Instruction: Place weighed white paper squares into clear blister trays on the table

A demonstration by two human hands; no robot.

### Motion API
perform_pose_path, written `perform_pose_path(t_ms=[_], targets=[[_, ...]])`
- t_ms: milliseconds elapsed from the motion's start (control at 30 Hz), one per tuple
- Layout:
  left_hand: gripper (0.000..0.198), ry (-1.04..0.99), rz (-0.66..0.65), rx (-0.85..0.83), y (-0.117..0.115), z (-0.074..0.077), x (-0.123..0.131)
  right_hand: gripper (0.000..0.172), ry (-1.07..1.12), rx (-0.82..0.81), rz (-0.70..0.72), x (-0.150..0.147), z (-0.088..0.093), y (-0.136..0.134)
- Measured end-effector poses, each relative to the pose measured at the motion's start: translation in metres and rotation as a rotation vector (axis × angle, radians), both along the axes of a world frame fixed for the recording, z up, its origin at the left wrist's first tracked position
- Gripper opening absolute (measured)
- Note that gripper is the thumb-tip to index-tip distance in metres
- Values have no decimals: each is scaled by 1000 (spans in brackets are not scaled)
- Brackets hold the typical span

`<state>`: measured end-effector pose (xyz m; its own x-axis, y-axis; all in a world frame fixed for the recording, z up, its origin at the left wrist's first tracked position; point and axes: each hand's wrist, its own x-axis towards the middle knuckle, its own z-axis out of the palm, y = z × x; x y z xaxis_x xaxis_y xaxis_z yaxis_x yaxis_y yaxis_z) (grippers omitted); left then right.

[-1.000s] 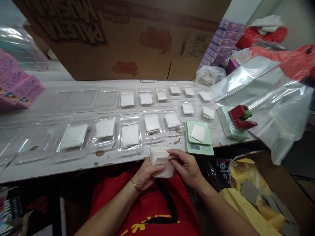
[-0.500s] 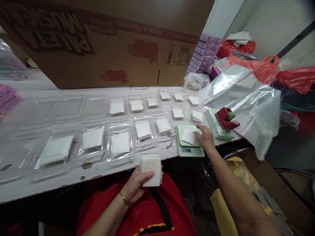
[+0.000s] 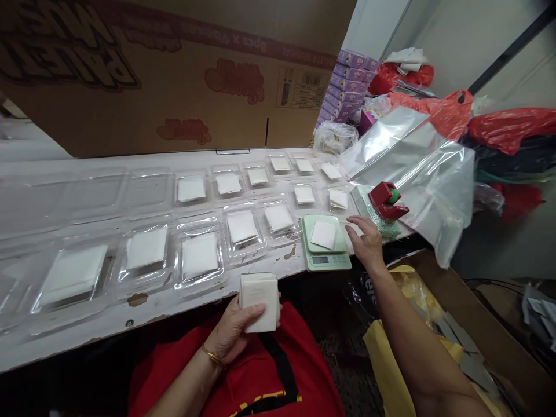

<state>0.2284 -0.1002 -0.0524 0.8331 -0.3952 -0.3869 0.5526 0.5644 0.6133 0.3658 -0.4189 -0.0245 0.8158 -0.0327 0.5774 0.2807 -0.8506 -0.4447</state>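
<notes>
My left hand (image 3: 245, 324) grips a thick stack of white square sheets (image 3: 260, 301) above my lap, thumb on top. Just right of the pale green digital scale (image 3: 326, 262), my right hand (image 3: 367, 243) is open, its thumb and fingers apart. A small pile of white squares (image 3: 324, 234) lies on the scale's platform, and its display is lit too dimly to read. Clear plastic trays with white stacks in them, such as one tray (image 3: 178, 272) near the table edge, stand in rows left of and behind the scale.
A large cardboard box (image 3: 152, 110) stands along the back of the table. Right of the scale are a red tape dispenser (image 3: 386, 202) and clear plastic sheets (image 3: 452, 179). Purple boxes (image 3: 347, 87) are piled behind. A carton (image 3: 438, 260) with yellow packaging stands below at right.
My right hand has let go of the white squares on the scale and drawn back to the right. The left hand keeps its stack. The view has shifted slightly right.
</notes>
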Motion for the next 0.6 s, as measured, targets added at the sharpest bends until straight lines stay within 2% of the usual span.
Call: perform_pose_path(t_ms=[233,367,500,600], targets=[[34,-15,2,31,1,1,-1,22,148,28,99,1,6,17],[33,-18,-2,35,-1,2,-1,27,244,-80,141,8,6,24],[33,2,19,38,-2,5,-2,45,594,-210,81,34,0,19],[34,7,33,53,-1,8,-3,50,731,-245,95,56,-1,14]])
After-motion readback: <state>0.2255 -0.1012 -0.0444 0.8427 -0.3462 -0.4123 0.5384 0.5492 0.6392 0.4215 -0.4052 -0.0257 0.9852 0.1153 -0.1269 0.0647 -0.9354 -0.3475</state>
